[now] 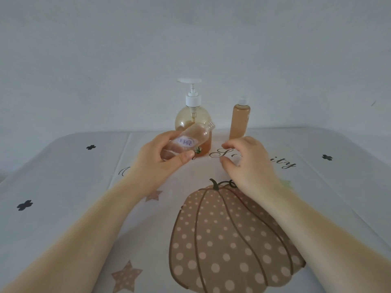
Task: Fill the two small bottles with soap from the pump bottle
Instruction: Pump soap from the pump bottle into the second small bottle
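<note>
My left hand [160, 157] grips the uncapped small bottle [186, 142], tilted, directly before the pump bottle [193, 115]. It looks light, probably slippery plastic; hold mid-body. Right of the pump bottle, my right hand [247, 163] hovers, fingers curled, apparently empty.

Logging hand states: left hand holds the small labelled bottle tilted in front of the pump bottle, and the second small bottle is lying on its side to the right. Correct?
Not quite. The head view shows the second small bottle standing upright on the table, right of the pump bottle, not lying on its side. The rest holds: the left hand holds the labelled bottle tilted in front of the pump bottle.
</note>
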